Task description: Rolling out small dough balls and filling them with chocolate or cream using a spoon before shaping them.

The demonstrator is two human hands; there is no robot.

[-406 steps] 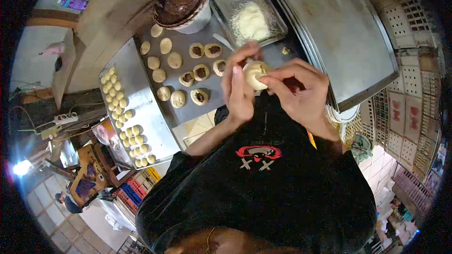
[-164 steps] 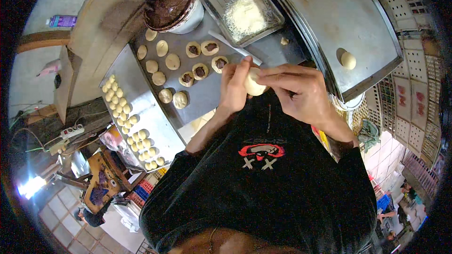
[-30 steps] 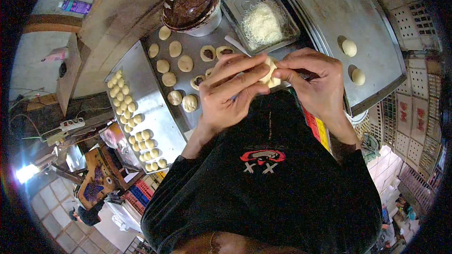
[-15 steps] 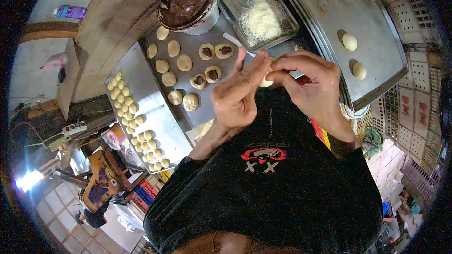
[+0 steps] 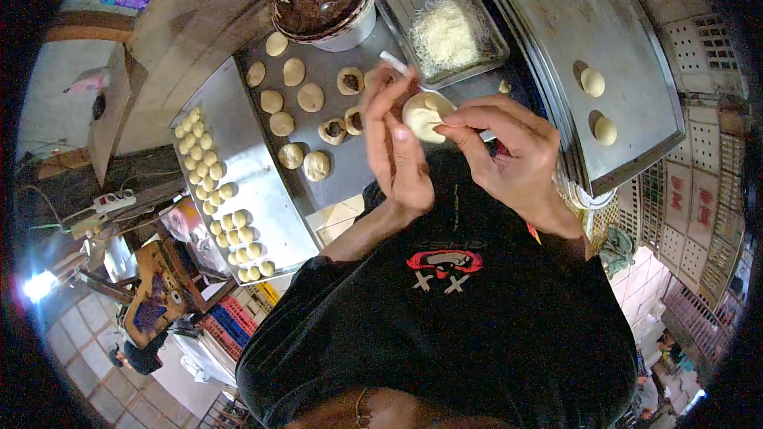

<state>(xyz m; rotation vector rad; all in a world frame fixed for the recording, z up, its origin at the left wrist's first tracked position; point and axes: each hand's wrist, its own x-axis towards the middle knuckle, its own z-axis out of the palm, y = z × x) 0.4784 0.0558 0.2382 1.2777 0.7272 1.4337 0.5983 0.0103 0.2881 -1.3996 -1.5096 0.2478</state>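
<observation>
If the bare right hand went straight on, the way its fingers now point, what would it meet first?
The right hand would first meet the pale, round dough ball that it pinches; behind this, probably the bare left hand, though depth is hard to judge.

- Dim room; a lamp (image 5: 38,286) flares at far left.
- Glare whitens the left tray (image 5: 275,221).
- Left hand (image 5: 401,155) blurred at the fingertips.
- Fisheye edges bend into grainy black; far background seems soft.
</observation>
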